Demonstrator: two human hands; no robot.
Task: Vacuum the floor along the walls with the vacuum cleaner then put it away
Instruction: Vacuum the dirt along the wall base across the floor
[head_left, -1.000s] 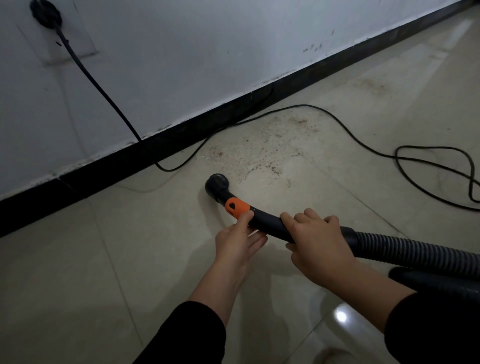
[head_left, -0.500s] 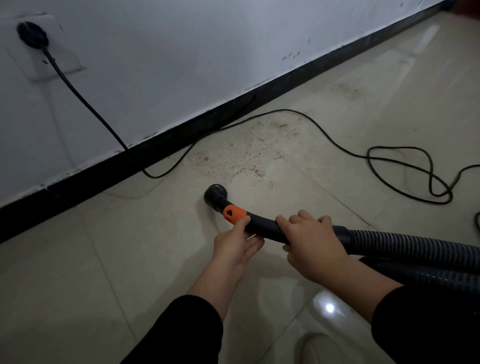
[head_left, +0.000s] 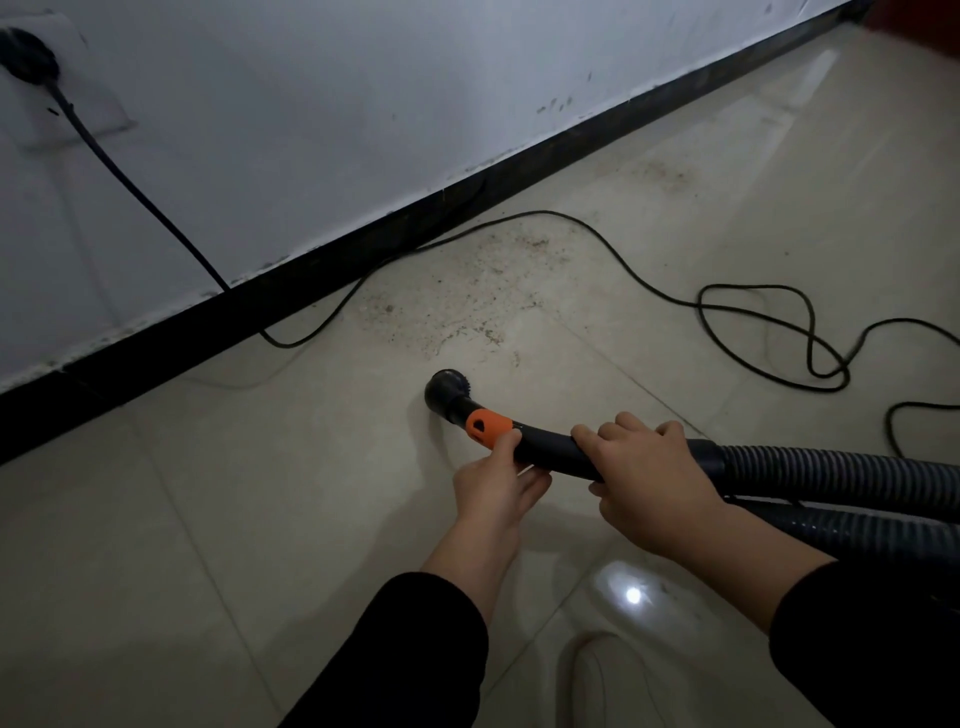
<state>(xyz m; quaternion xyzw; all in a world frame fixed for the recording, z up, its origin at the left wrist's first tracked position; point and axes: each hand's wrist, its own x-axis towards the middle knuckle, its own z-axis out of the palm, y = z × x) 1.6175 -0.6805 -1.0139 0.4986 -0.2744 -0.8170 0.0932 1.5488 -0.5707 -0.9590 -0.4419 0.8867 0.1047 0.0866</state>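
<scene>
Floor (head_left: 249, 519), R hand (head_left: 649, 480) on vac hose (head_left: 831, 467)

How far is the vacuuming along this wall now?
Seemingly done: the tiles left of the nozzle show no grit. In hand: the left hand and right hand hold the hose handle, nozzle short of the dirt patch. Left: that patch, a fainter patch farther along the baseboard, then putting away; the plug sits in the socket.

the black ribbed hose (head_left: 831, 467) reaches in from the right; its curved tube (head_left: 550, 453) ends in a round nozzle (head_left: 445, 391) low by the floor (head_left: 234, 519), an orange collar (head_left: 485, 426) just behind it. gritty dirt (head_left: 467, 306) lies beyond, toward the wall (head_left: 363, 104).
</scene>
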